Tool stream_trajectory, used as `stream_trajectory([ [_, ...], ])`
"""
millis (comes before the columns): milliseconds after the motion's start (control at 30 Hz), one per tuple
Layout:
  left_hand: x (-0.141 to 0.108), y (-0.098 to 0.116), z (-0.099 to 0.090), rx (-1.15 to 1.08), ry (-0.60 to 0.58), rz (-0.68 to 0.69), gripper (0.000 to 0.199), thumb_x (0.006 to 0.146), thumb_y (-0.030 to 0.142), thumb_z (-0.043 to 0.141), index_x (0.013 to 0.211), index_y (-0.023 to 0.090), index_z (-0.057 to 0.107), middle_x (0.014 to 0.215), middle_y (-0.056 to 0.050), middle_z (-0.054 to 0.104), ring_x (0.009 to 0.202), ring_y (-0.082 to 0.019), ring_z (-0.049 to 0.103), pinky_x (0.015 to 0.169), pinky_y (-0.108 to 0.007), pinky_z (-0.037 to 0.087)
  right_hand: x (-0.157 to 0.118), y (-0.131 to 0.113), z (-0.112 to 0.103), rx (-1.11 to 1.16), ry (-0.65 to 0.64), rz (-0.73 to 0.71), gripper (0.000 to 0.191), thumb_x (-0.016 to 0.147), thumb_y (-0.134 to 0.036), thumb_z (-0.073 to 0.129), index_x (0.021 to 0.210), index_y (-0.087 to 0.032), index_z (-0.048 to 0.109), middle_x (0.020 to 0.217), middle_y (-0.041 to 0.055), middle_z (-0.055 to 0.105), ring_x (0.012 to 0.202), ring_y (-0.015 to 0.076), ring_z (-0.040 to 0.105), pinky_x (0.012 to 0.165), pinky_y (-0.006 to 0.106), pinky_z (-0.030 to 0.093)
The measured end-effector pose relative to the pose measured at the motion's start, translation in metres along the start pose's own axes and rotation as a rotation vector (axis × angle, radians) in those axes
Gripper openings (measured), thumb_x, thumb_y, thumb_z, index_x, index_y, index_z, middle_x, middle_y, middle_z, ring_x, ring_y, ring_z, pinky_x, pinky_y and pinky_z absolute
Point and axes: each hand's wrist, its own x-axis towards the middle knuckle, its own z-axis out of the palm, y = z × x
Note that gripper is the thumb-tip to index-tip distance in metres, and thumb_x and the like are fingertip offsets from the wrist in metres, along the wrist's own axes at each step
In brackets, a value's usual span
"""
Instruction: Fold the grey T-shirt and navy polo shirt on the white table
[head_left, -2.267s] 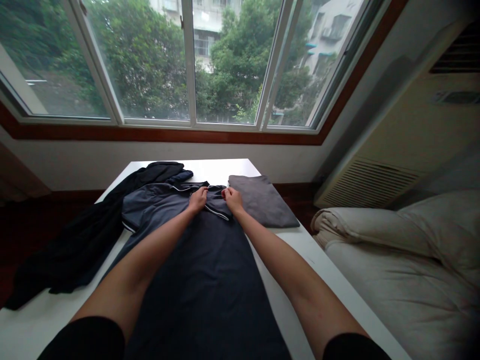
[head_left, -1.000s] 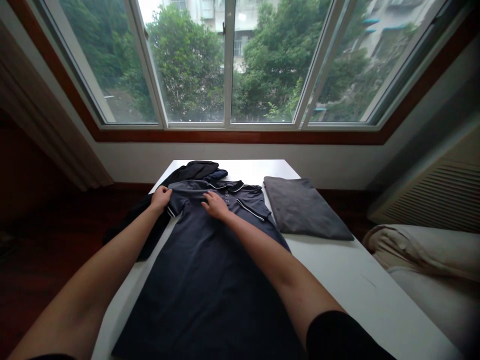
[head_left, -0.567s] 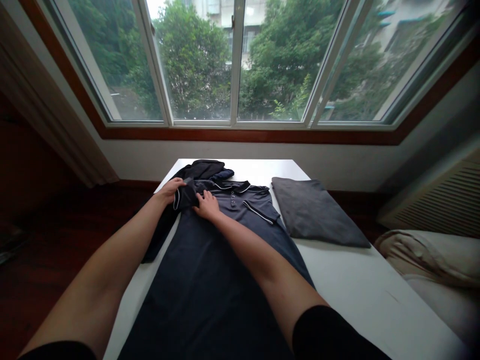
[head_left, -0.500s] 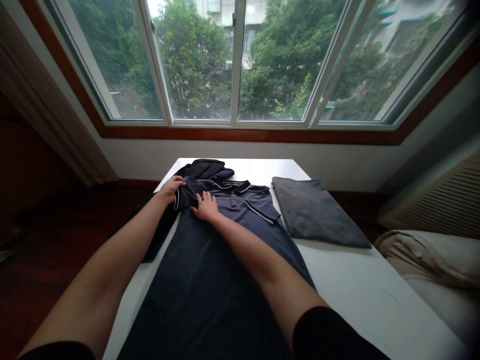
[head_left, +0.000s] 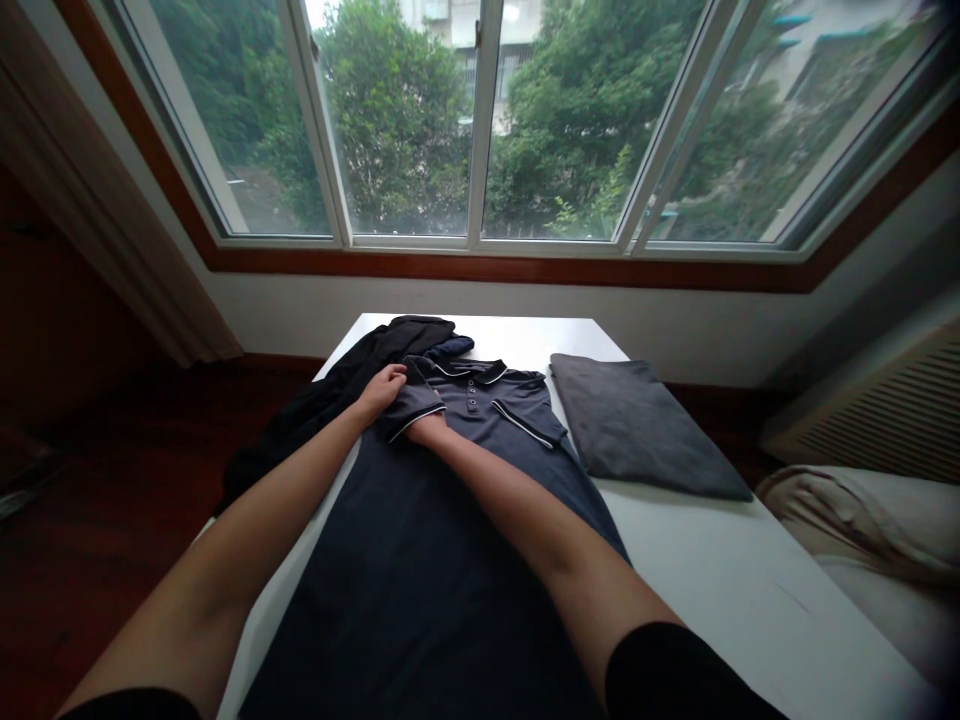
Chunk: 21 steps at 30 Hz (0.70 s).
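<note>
A dark blue-grey polo shirt (head_left: 450, 540) lies spread out, buttons up, its white-trimmed collar (head_left: 491, 372) toward the window. At its left shoulder edge my left hand (head_left: 385, 388) pinches the cloth with thumb and fingers. The left sleeve (head_left: 415, 408) is turned in toward the chest, its white-edged cuff facing me. Under that sleeve goes my right hand (head_left: 427, 428); its fingers are hidden by the cloth. The other sleeve (head_left: 525, 422) lies folded over the shirt's right side.
A folded grey garment (head_left: 637, 425) lies to the right on the white table (head_left: 697, 560). Crumpled dark clothes (head_left: 322, 400) spread over the table's left edge. Beige cloth (head_left: 862, 510) is bunched beyond the right edge. A window stands behind.
The left sleeve has been brought inward over the shirt. My left hand has moved right with it, and my right hand's fingers have gone from lying on the shirt to beneath the sleeve.
</note>
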Motion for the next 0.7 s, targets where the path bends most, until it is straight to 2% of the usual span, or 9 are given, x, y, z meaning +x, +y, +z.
stream_trajectory([
  [67,-0.004,-0.012,0.003,0.059,0.010,0.018,0.037,0.094,0.023,0.052,0.126,0.014,0.067,0.121,-0.011,0.072,0.113,-0.023,0.067,0.102,-0.036,0.052,-0.016,0.003,-0.007,-0.098,-0.006,0.000,0.042,0.101,-0.032,0.053,0.139,-0.017,0.061,0.147,0.0104,0.057,0.143,0.0230,0.041,0.123,0.039,0.025],
  [133,-0.010,-0.020,0.006,0.120,0.014,0.060,0.037,0.091,0.018,0.053,0.124,0.014,0.069,0.127,-0.012,0.069,0.121,-0.025,0.062,0.113,-0.039,0.045,-0.033,0.006,-0.016,-0.317,-0.034,0.013,0.044,0.101,-0.039,0.054,0.139,-0.017,0.062,0.149,0.0129,0.054,0.144,0.0274,0.040,0.126,0.044,0.020],
  [200,-0.015,-0.021,0.011,0.167,0.010,0.111,0.037,0.089,0.015,0.053,0.121,0.015,0.071,0.134,-0.012,0.066,0.130,-0.026,0.056,0.120,-0.040,0.038,-0.050,0.006,-0.028,-0.537,-0.084,0.017,0.044,0.103,-0.045,0.052,0.134,-0.016,0.066,0.145,0.0152,0.058,0.140,0.0301,0.045,0.125,0.048,0.020],
  [333,-0.012,-0.014,0.024,0.446,0.014,0.258,0.043,0.096,0.013,0.044,0.131,0.017,0.068,0.152,-0.011,0.054,0.145,-0.026,0.043,0.125,-0.043,0.029,-0.077,-0.002,-0.046,-0.614,-0.104,-0.024,0.035,0.107,-0.038,0.046,0.115,-0.018,0.073,0.121,0.0115,0.070,0.119,0.0251,0.061,0.112,0.039,0.040],
  [433,0.004,-0.011,0.029,0.689,-0.008,0.266,0.049,0.100,0.015,0.038,0.144,0.019,0.059,0.163,-0.010,0.043,0.152,-0.027,0.034,0.126,-0.051,0.024,-0.088,-0.009,-0.050,-0.591,-0.050,-0.058,0.035,0.108,-0.034,0.042,0.110,-0.019,0.074,0.112,0.0100,0.071,0.109,0.0225,0.065,0.101,0.033,0.048],
  [500,0.014,-0.012,0.029,0.773,-0.046,0.231,0.052,0.102,0.017,0.036,0.150,0.019,0.053,0.167,-0.009,0.036,0.154,-0.029,0.029,0.126,-0.056,0.022,-0.088,-0.011,-0.046,-0.567,-0.036,-0.151,0.032,0.107,-0.034,0.047,0.122,-0.020,0.071,0.125,0.0095,0.068,0.120,0.0223,0.061,0.105,0.032,0.047],
  [567,0.022,-0.015,0.027,0.818,-0.103,0.217,0.054,0.102,0.018,0.035,0.155,0.020,0.047,0.170,-0.009,0.030,0.156,-0.029,0.026,0.125,-0.057,0.021,-0.085,-0.009,-0.037,-0.553,-0.049,-0.253,0.038,0.105,-0.035,0.053,0.139,-0.021,0.063,0.147,0.0097,0.056,0.139,0.0236,0.049,0.115,0.035,0.041],
  [633,0.025,-0.018,0.026,0.842,-0.155,0.218,0.055,0.103,0.021,0.035,0.158,0.023,0.043,0.172,-0.008,0.026,0.156,-0.029,0.025,0.125,-0.057,0.021,-0.078,-0.004,-0.026,-0.564,-0.097,-0.293,0.051,0.105,-0.041,0.056,0.151,-0.021,0.053,0.160,0.0111,0.041,0.150,0.0269,0.035,0.123,0.043,0.033],
  [700,0.024,-0.020,0.026,0.857,-0.166,0.221,0.056,0.105,0.026,0.033,0.161,0.025,0.039,0.172,-0.008,0.024,0.157,-0.029,0.024,0.125,-0.056,0.020,-0.073,0.001,-0.016,-0.575,-0.169,-0.277,0.057,0.106,-0.048,0.051,0.157,-0.021,0.046,0.165,0.0129,0.034,0.154,0.0302,0.028,0.125,0.052,0.027],
])
